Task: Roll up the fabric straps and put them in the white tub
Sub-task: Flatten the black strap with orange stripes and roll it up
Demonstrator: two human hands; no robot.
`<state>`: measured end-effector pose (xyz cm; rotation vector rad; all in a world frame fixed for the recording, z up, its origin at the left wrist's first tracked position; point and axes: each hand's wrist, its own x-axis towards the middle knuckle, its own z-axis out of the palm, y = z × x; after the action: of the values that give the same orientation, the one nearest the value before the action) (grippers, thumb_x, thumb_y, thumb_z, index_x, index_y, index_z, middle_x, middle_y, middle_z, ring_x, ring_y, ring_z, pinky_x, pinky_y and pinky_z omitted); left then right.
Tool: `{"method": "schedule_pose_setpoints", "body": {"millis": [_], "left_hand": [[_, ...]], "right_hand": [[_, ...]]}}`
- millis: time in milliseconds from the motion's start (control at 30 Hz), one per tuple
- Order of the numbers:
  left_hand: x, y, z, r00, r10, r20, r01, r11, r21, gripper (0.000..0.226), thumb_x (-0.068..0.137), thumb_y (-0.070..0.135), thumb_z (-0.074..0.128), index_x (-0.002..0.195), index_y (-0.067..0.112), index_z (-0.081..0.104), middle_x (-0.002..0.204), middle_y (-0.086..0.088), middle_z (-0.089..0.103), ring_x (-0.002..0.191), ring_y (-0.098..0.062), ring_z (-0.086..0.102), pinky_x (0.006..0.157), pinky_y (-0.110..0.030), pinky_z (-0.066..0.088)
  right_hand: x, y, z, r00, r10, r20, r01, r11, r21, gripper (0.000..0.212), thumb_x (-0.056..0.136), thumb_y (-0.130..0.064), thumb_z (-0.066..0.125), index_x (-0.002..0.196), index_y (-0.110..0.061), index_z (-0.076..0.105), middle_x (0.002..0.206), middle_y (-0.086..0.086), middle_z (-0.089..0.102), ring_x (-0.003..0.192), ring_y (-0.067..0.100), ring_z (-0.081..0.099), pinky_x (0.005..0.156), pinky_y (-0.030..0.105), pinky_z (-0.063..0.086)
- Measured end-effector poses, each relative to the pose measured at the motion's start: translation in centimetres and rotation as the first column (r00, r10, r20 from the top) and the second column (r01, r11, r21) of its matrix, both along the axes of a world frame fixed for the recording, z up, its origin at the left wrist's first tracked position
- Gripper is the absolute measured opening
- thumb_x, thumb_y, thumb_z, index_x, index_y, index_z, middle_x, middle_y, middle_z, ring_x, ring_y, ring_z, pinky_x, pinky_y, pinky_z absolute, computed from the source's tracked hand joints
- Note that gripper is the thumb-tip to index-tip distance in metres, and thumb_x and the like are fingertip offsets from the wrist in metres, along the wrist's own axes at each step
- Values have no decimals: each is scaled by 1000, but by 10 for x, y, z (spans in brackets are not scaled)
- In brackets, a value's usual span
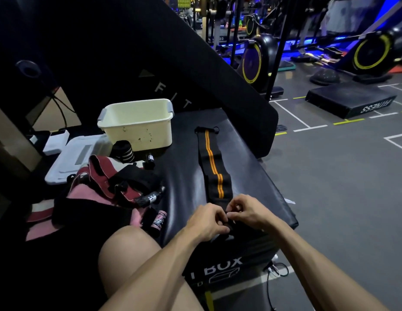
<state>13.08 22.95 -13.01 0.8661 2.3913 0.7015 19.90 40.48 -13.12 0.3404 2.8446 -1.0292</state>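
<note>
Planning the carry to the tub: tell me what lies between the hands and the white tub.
Head view: from the hands toward the white tub, only the orange-striped strap and bare black box top.

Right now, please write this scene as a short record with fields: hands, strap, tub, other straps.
left hand: pinches near end of strap
right hand: pinches same end
strap: black with orange stripes, flat on black box, roll barely begun
white tub: on box, far left; contents not visible
other straps: loose heap left of box
</note>
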Motion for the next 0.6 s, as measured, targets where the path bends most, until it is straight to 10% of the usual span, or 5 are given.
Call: {"method": "schedule_pose_setpoints", "body": {"millis": [400,600], "left_hand": [[10,-1,0,984,150,98,-160,982,104,48,75,20,88,110,27,57,81,6,73,68,-6,66,48,-14,45],[3,-9,-4,985,73,158,-88,993,85,50,77,19,88,121,33,68,81,7,73,69,-4,66,55,-14,48]], "right_hand": [[-9,-5,2,991,-37,129,33,999,39,22,75,-29,87,80,-25,66,70,-10,53,62,5,47,57,19,40],[-12,-2,12,990,8,144,-20,996,83,11,85,-29,80,83,-23,72,77,-9,64,75,10,60,61,18,43]]}}
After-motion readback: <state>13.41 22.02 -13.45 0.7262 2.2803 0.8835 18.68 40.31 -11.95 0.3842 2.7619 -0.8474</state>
